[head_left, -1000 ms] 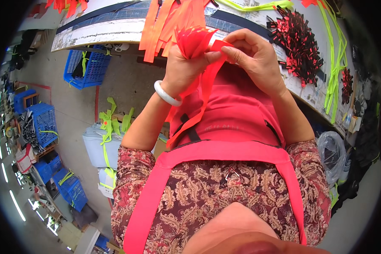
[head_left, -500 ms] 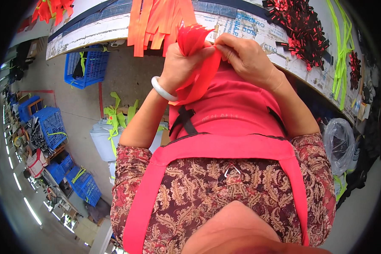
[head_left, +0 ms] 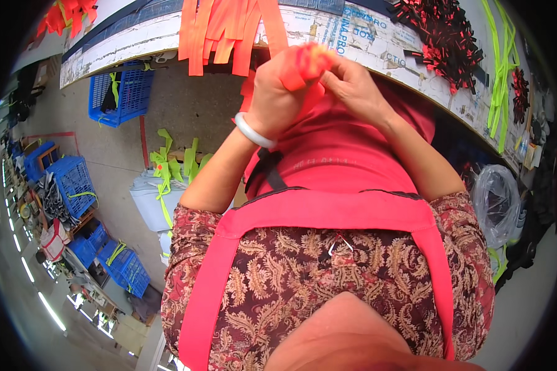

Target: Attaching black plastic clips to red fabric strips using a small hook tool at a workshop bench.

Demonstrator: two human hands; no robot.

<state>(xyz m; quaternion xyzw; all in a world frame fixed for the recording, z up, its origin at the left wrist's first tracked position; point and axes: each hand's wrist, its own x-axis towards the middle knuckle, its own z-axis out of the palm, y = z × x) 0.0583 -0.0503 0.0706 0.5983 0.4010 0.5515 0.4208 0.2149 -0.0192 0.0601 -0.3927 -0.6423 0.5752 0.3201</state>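
Wrapped in my left hand (head_left: 275, 93) is a bundle of orange-red fabric strips (head_left: 304, 69), its tips blurred by motion. A white bangle circles that wrist. My right hand (head_left: 358, 93) meets the bundle from the right, with thumb and fingers pinched at its edge; the bundle partly hides those fingertips. Both hands are above my red apron (head_left: 346, 173), close to the table's near edge. Long orange strips (head_left: 223, 37) hang over that edge, just beyond my left hand.
The worn white table (head_left: 377, 55) carries a pile of black-and-red looped pieces (head_left: 442, 46) and long neon-yellow strips (head_left: 500, 74) at the right. Blue crates (head_left: 120, 102) stand on the floor at left, near grey stacked pieces (head_left: 151, 201) with yellow strips. A clear plastic bag (head_left: 496, 204) is at right.
My left hand has turned, bringing the bundle's tips toward my right hand. The strip tail that hung down over the left wrist no longer shows there. The right hand stays against the bundle.
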